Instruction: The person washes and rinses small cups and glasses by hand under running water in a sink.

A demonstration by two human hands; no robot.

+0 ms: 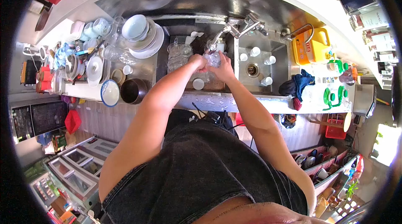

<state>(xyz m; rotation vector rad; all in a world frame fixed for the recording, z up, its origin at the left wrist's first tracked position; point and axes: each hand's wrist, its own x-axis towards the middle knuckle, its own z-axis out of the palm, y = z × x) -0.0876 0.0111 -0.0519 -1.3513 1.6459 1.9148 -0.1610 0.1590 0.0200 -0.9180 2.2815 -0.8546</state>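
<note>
Under the faucet [221, 35], over the left sink basin, my two hands hold a clear glass [214, 59]. The fingers of my left hand [198, 62] are closed on its left side, and my right hand [223, 70] grips it from the right. Several clear glass or plastic pieces [180, 52] lie in the left basin [162, 63], left of my hands. A small white cup [198, 83] sits near that basin's front. Another white item stands just behind the glass, partly hidden by the faucet.
Several white cups [255, 51] stand in the right basin [281, 63] around its drain. Stacked plates and bowls [144, 35] are left of the sink, with a dark pot [133, 90] nearer the front edge. A yellow jug [312, 48] and dark cloth [302, 83] are on the right.
</note>
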